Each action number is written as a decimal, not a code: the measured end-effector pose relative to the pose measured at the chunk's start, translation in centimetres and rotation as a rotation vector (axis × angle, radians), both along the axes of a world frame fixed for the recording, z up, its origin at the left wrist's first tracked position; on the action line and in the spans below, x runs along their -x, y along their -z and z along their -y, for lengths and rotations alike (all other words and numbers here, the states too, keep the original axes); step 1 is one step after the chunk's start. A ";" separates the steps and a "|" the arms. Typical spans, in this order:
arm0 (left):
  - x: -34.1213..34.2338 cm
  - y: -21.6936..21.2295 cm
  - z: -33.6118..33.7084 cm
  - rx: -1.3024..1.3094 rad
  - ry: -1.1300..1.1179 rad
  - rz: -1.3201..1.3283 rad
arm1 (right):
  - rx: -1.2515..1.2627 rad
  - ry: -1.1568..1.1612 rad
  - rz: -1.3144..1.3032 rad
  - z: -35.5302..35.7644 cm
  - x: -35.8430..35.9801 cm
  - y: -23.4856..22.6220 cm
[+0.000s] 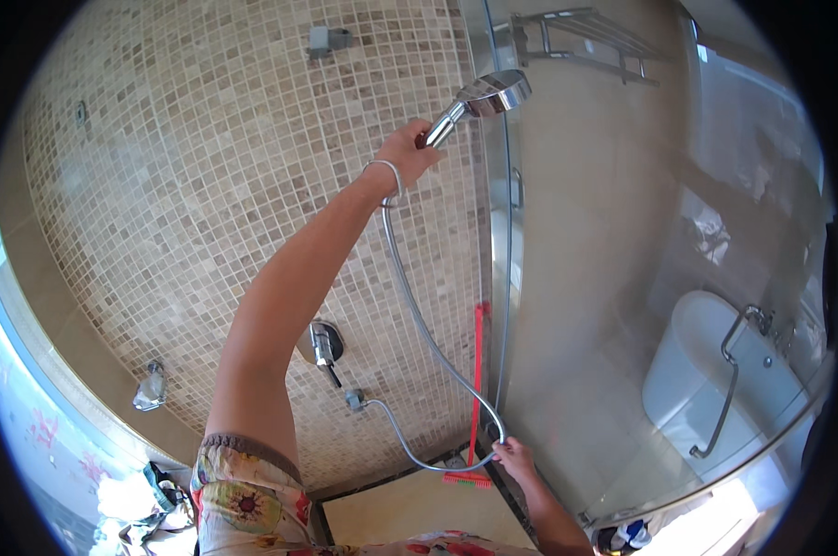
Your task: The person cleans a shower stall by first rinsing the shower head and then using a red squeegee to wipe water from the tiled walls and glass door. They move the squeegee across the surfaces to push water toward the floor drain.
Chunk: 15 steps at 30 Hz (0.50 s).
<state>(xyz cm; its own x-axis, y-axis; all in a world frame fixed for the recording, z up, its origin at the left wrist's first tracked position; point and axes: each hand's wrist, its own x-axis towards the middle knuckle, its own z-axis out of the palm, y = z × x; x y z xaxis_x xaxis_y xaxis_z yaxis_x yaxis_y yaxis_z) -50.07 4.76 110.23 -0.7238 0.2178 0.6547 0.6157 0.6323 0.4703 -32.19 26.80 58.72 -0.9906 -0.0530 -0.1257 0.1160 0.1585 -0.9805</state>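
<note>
My left hand (408, 153) is raised high and grips the handle of a chrome shower head (493, 93), which points right toward the glass panel. A silver hose (409, 296) loops around that wrist, hangs down along the mosaic tile wall (206, 185) and curves back to an outlet (354, 400) low on the wall. My right hand (514, 459) is low, close to the floor, pinching the bottom bend of the hose next to the glass edge.
A chrome mixer valve (324, 345) sits on the tiles under my arm. A red long-handled brush (478, 389) leans in the corner. An empty wall bracket (328, 39) is up high. Beyond the curved glass panel (604, 278) are a white bathtub (706, 389) and a metal rack (585, 37).
</note>
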 end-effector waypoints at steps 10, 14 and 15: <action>3.1 -12.1 2.1 0.163 -0.074 -0.309 | 0.165 -0.183 -0.343 5.4 6.9 -13.0; 5.5 -16.5 2.3 0.220 -0.158 -0.353 | 0.152 -0.206 -0.366 5.5 8.2 -16.2; 6.0 -17.4 2.4 0.212 -0.155 -0.378 | 0.163 -0.214 -0.371 5.4 8.3 -17.0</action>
<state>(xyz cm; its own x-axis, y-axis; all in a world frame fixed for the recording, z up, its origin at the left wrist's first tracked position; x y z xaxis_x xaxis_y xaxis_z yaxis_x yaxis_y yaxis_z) -56.07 2.37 127.60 -0.4769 0.2835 0.8320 0.6101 0.7882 0.0812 -40.48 21.36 75.67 -0.9317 -0.2508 0.2626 -0.2663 -0.0196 -0.9637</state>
